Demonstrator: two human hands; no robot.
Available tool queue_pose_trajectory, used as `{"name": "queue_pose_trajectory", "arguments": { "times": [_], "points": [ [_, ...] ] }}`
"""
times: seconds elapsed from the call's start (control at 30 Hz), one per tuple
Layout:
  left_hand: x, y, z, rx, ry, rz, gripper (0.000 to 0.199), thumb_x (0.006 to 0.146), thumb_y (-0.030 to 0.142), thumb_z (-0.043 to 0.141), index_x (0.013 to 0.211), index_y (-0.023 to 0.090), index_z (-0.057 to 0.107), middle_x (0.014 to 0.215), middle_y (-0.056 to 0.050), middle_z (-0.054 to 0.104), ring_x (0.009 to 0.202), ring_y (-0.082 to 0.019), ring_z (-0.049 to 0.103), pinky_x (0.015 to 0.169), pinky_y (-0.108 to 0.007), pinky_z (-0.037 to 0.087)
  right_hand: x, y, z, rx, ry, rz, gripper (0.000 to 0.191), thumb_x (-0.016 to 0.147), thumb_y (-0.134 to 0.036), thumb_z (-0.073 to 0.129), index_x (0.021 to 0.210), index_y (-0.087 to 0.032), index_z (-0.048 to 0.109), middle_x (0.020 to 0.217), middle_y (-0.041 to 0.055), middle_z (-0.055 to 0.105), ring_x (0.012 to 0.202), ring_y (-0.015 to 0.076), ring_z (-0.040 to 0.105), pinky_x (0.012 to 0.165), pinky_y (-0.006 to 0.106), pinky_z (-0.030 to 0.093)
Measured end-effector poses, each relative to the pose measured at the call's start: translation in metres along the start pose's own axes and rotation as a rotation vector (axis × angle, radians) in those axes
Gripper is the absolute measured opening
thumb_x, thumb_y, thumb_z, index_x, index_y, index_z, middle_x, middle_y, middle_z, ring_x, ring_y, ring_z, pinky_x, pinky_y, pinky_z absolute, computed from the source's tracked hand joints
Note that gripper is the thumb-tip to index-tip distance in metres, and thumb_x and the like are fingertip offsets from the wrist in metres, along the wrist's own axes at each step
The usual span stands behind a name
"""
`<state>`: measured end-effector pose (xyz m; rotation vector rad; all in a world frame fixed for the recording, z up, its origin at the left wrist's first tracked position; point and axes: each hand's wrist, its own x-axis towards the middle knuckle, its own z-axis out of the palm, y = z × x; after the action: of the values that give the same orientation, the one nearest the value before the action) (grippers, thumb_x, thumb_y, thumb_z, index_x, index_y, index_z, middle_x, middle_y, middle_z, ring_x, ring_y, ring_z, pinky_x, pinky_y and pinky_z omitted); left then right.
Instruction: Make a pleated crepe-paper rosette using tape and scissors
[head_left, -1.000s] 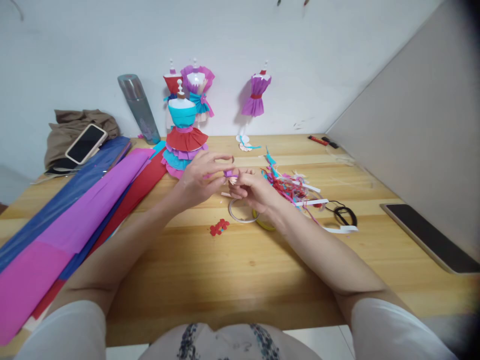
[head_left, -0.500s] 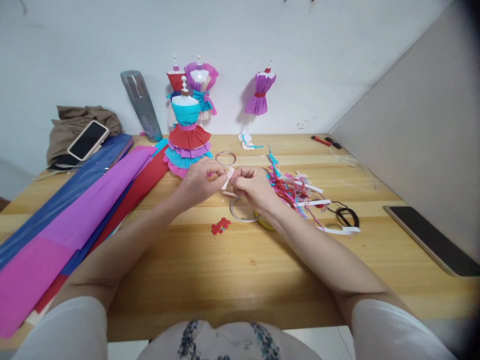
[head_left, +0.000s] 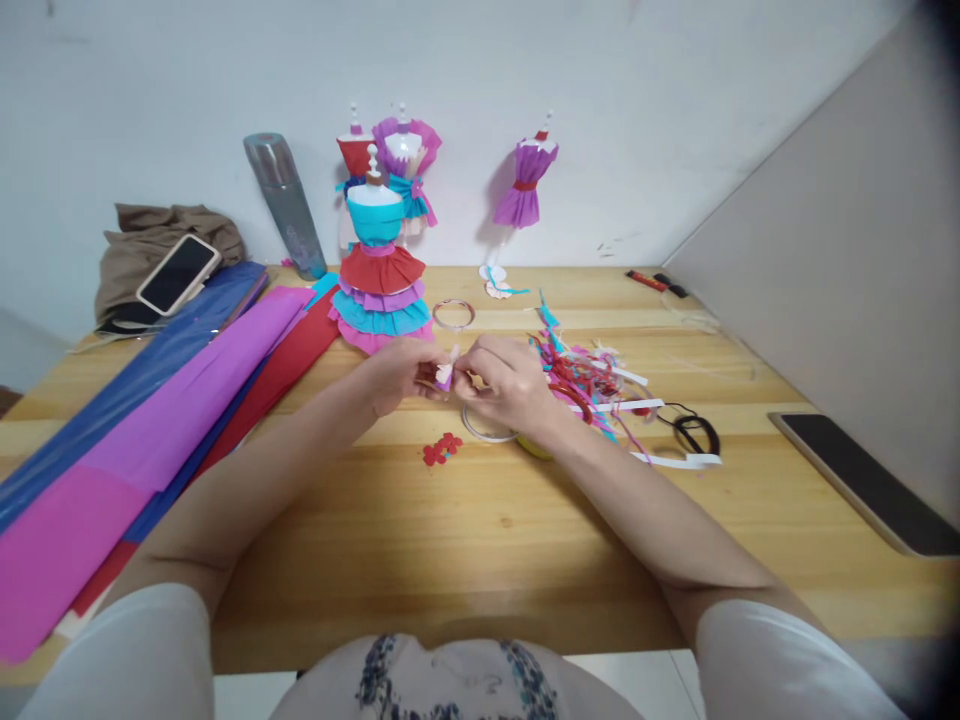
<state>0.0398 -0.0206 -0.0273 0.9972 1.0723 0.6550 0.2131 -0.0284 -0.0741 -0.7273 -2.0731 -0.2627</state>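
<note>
Over the middle of the table, my left hand (head_left: 409, 376) has its fingers closed on a small pink and purple paper piece (head_left: 444, 376). My right hand (head_left: 506, 382) is closed in a pinch at the right side of that piece; its fingertips hide whatever they may hold. Below the hands lie small red paper flowers (head_left: 442, 449). A silver ring (head_left: 487, 434) lies partly under my right hand. Behind my left hand stands a small dress form (head_left: 377, 262) in a turquoise top and layered ruffled skirt.
Purple paper (head_left: 180, 390) and other rolls cover the left side. A bottle (head_left: 287, 205) leans on the wall. Paper scraps (head_left: 585, 380) and a black cord loop (head_left: 696, 436) lie right of my hands. A tablet (head_left: 862, 480) rests at the far right.
Both hands have come slightly lower and turned. The held piece now shows purple as well as pale pink. The view has shifted slightly.
</note>
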Motion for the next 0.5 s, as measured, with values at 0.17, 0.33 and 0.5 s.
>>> {"name": "queue_pose_trajectory", "arguments": {
  "times": [0.17,0.33,0.5],
  "points": [
    [0.002,-0.001,-0.003,-0.007,-0.027,0.009,0.013,0.076,0.017,0.068,0.064,0.012,0.068,0.067,-0.005,0.065,0.062,-0.012,0.06,0.056,-0.022,0.049,0.007,-0.004,-0.004,0.272,-0.029,0.385,0.011,0.075,-0.016,0.058,0.065,-0.021,0.057,0.06,-0.0022,0.056,0.053,0.0105,0.046,0.054,0.026,0.036],
    [0.006,-0.001,-0.008,0.015,-0.015,0.064,0.03,0.077,0.04,0.079,0.067,0.013,0.071,0.066,-0.007,0.069,0.059,-0.014,0.064,0.057,-0.024,0.051,0.016,-0.009,-0.005,0.627,-0.01,0.853,0.006,0.065,-0.023,0.061,0.06,-0.021,0.058,0.055,-0.0037,0.056,0.05,0.009,0.044,0.05,0.024,0.034],
    [0.008,-0.003,-0.013,0.012,-0.031,0.112,0.043,0.075,0.056,0.079,0.07,0.013,0.074,0.068,-0.01,0.073,0.056,-0.015,0.065,0.057,-0.027,0.05,0.021,-0.009,-0.006,0.7,0.066,0.979,0.007,0.06,-0.024,0.065,0.056,-0.021,0.06,0.054,-0.0031,0.059,0.053,0.01,0.048,0.053,0.026,0.036]
  ]
}}
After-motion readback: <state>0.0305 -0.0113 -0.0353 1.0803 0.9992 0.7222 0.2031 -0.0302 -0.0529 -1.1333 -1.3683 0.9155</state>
